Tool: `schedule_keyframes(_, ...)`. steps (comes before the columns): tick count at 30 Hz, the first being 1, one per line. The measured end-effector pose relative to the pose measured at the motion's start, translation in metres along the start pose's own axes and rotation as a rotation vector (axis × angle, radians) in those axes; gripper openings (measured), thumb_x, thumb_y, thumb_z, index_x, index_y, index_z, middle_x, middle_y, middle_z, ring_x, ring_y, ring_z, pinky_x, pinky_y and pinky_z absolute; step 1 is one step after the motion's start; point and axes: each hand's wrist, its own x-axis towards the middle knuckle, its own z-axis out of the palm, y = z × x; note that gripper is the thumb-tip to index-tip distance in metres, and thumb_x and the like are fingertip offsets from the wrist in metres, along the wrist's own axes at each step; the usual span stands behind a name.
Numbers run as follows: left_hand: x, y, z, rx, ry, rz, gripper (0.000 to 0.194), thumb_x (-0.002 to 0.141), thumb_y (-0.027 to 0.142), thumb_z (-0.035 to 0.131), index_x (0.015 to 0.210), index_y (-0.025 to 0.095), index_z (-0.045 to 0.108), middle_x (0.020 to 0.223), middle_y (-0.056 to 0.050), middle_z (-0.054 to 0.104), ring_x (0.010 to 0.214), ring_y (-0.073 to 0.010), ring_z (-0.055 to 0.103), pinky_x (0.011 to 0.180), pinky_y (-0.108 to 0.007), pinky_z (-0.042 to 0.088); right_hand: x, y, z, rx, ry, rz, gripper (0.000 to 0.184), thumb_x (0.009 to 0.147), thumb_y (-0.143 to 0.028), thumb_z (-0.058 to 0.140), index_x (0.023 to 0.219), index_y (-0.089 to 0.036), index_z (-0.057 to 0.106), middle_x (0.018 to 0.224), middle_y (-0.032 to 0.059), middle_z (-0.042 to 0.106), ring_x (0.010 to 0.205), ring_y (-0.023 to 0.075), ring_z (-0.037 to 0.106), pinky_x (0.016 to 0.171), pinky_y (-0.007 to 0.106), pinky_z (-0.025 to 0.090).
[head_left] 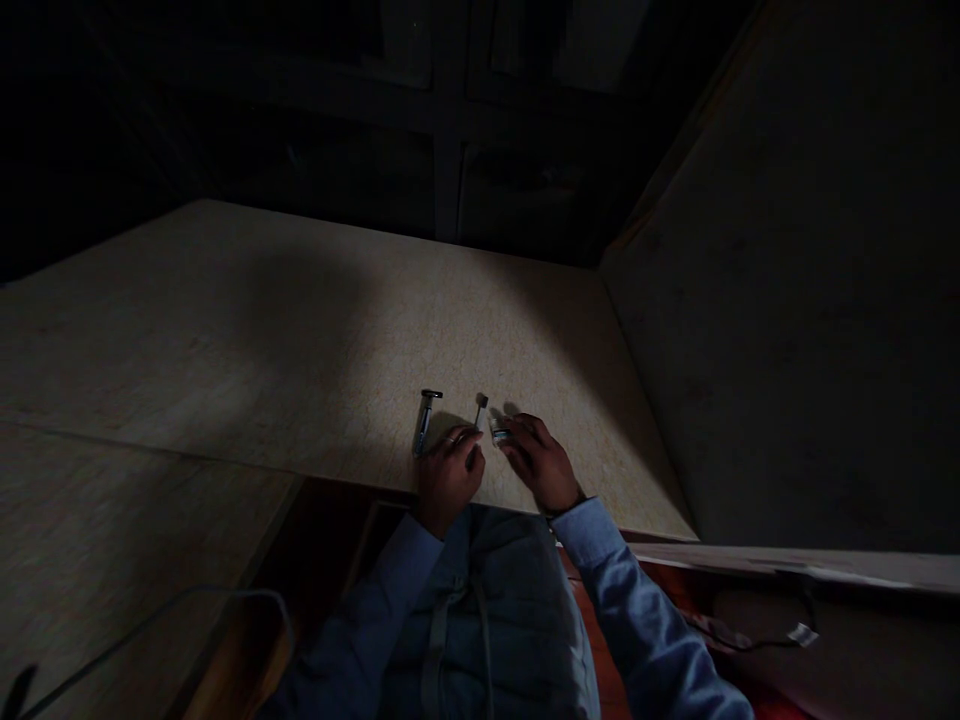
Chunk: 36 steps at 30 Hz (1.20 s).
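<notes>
At the near edge of a pale table in a dim room, a person in blue sleeves works with two bare hands set close together but apart. The right hand is closed by its fingertips around a small jar, a grip probably chosen because so little of it can be grasped. The left hand curls at the lower end of a slim stick; whether its fingers pinch the stick or merely rest against it cannot be told in this light. Just beyond that hand's outer side lies what looks like a razor, its crossbar pointing away, perhaps laid there to stay within reach. The razor's handle is slender and glossy, its head black; the stick is pale with a dark, blocky tip. The jar appears squat and rounded, catching a glint like glass or clear plastic. The tabletop is mottled, like stone or laminate, while creased dark cloth with a strap hangs below its edge.
</notes>
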Motion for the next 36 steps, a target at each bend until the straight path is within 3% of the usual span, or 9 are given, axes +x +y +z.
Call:
schedule_keyframes(7, 0.001, 0.002, -0.003, 0.002, -0.011, 0.000, 0.023, 0.088, 0.017, 0.059, 0.104, 0.022, 0.075, 0.111, -0.006, 0.076, 0.093, -0.0212, 0.073, 0.080, -0.031, 0.055, 0.004, 0.002, 0.002, 0.023, -0.035, 0.079, 0.033, 0.095, -0.032, 0.060, 0.126, -0.025, 0.069, 0.132, 0.0116, 0.059, 0.109, 0.0255, 0.070, 0.091, 0.039, 0.061)
schedule_keyframes(24, 0.002, 0.002, -0.004, -0.031, -0.024, -0.002, 0.023, 0.088, 0.016, 0.058, 0.103, 0.022, 0.074, 0.112, -0.005, 0.076, 0.098, -0.0215, 0.073, 0.085, -0.033, 0.057, 0.004, -0.001, 0.006, 0.003, -0.014, 0.193, 0.037, 0.092, -0.037, 0.064, 0.127, -0.026, 0.069, 0.132, 0.0103, 0.059, 0.105, 0.0245, 0.070, 0.088, 0.037, 0.062)
schedule_keyframes(29, 0.003, 0.001, -0.003, -0.031, -0.031, -0.006, 0.026, 0.087, 0.016, 0.058, 0.109, 0.021, 0.073, 0.116, -0.007, 0.076, 0.105, -0.0230, 0.072, 0.089, -0.034, 0.057, 0.005, -0.004, 0.010, 0.025, 0.043, 0.231, 0.033, 0.090, -0.037, 0.066, 0.120, -0.025, 0.071, 0.127, 0.0092, 0.062, 0.103, 0.0227, 0.070, 0.088, 0.034, 0.060)
schedule_keyframes(36, 0.001, 0.000, -0.003, -0.053, -0.009, -0.071, 0.030, 0.086, 0.013, 0.058, 0.111, 0.021, 0.071, 0.112, -0.008, 0.076, 0.099, -0.0232, 0.073, 0.087, -0.035, 0.058, 0.002, 0.000, 0.013, 0.069, 0.105, 0.226, 0.036, 0.091, -0.040, 0.063, 0.123, -0.026, 0.069, 0.124, 0.0102, 0.061, 0.104, 0.0237, 0.069, 0.088, 0.038, 0.061)
